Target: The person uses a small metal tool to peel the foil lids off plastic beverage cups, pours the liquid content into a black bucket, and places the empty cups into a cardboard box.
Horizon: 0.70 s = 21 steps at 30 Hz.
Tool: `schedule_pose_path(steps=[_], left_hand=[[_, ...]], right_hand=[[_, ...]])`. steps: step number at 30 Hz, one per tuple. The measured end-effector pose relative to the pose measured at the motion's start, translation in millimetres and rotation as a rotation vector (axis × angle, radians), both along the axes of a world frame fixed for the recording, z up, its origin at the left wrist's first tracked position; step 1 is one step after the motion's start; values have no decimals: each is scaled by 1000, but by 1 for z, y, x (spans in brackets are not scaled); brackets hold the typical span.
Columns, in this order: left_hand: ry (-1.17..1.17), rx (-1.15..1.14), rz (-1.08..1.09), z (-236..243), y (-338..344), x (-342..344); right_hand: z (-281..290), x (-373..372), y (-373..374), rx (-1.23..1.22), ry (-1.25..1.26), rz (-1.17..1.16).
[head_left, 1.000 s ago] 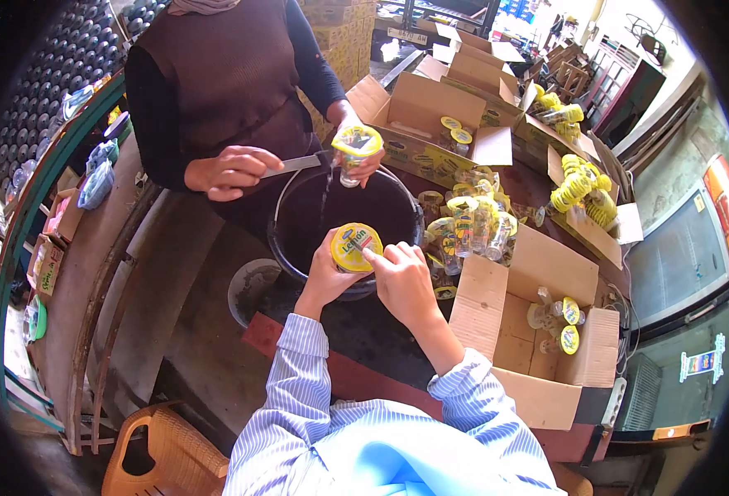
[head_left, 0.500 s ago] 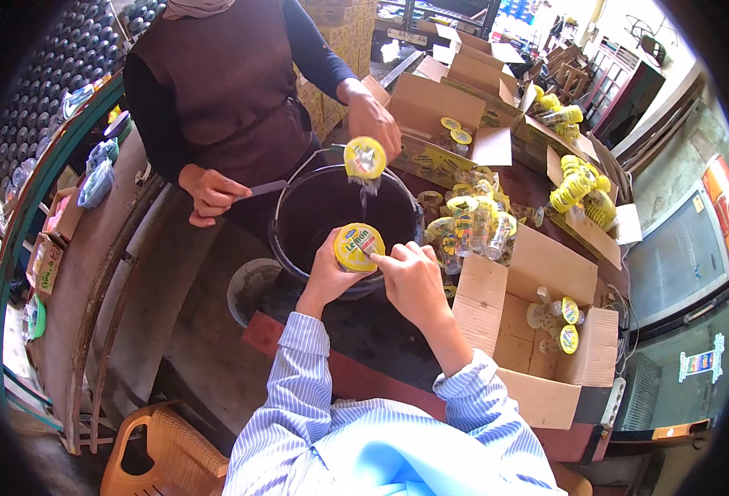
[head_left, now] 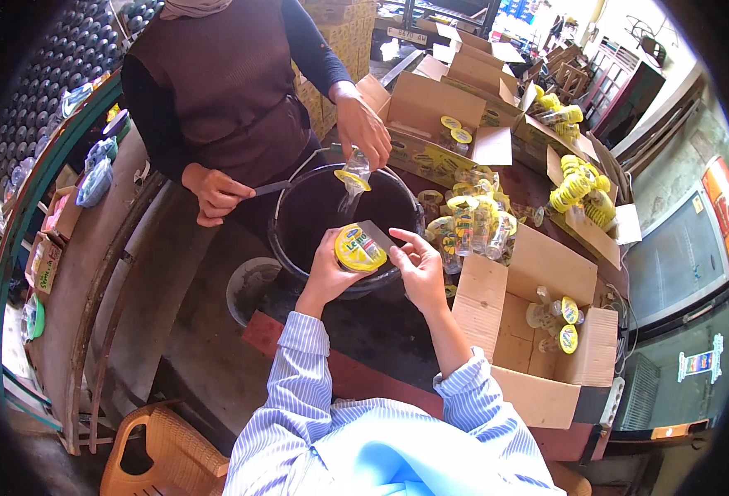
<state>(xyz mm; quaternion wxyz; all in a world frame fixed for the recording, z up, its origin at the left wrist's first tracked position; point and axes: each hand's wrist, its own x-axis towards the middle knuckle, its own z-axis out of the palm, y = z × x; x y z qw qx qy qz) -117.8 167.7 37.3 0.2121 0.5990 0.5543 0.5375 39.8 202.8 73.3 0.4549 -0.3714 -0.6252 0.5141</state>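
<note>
My left hand (head_left: 329, 269) grips a plastic drink cup (head_left: 359, 249) with a yellow printed lid, lid turned up toward me, above the near rim of a black bucket (head_left: 278, 236). My right hand (head_left: 418, 264) is beside the cup, thumb and fingers closed around a flat grey blade (head_left: 378, 235) that lies against the lid's edge; its handle is hidden. Across the bucket, a person's hand (head_left: 364, 128) tips another cup (head_left: 354, 177) lid-down, and clear liquid falls into the bucket. That person's other hand (head_left: 213, 194) holds a grey knife (head_left: 269, 188).
Right of the bucket lies a pile of clear cups (head_left: 480, 223). An open carton (head_left: 525, 331) with a few cups stands nearer me. More open cartons (head_left: 435, 107) line the table behind. A grey pail (head_left: 248, 289) is below left, an orange chair (head_left: 166, 455) near-left.
My right hand has drawn back slightly from the lid, and the grey blade now shows. The other person's cup has tipped from facing me to lid-down, with its liquid streaming out.
</note>
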Motion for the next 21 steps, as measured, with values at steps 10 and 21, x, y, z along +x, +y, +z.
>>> schedule_pose_path(steps=[10, 21], left_hand=[[-424, 28, -136, -7, 1, 0], [-195, 8, 35, -7, -1, -3]], right_hand=[[1, 2, -8, -89, 109, -10], [0, -5, -28, -135, 159, 101]])
